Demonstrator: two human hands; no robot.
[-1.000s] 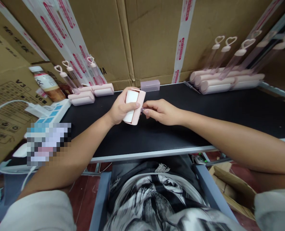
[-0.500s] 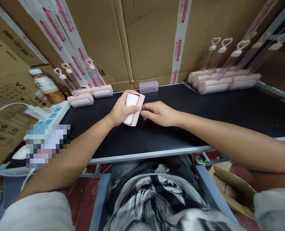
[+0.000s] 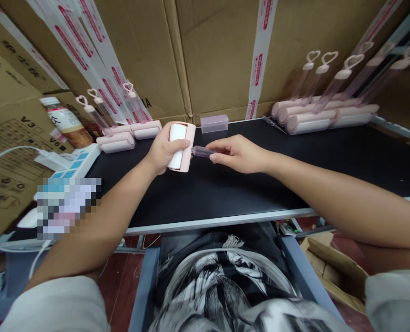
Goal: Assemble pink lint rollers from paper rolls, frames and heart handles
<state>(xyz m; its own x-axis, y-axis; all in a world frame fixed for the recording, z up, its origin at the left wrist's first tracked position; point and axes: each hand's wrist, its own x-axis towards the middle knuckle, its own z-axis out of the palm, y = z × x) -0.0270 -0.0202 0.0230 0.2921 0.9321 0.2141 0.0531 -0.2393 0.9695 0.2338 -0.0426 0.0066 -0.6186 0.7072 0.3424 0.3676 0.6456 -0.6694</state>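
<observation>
My left hand (image 3: pixel 160 151) is wrapped round the pink and white head of a lint roller (image 3: pixel 190 146), its thumb across the white roll. From the pink side of the head a translucent pinkish handle (image 3: pixel 201 151) sticks out to the right. The fingers of my right hand (image 3: pixel 241 154) pinch this handle, and its far end is hidden by them. Both hands are above the black tabletop (image 3: pixel 205 198). Just behind them a small translucent pink box-shaped piece (image 3: pixel 214 123) rests near the back edge.
Several finished-looking lint rollers (image 3: pixel 308 121) with heart-topped handles stand at the back right, others (image 3: pixel 115 142) at the back left. A drink bottle (image 3: pixel 66 122), power strip (image 3: pixel 83 161) and blurred-out flat object (image 3: pixel 69 207) are at left. Cardboard (image 3: pixel 215 60) walls the back.
The left hand has moved slightly left and up with the roller head. My right hand has shifted right, and a length of translucent handle now shows between the hands.
</observation>
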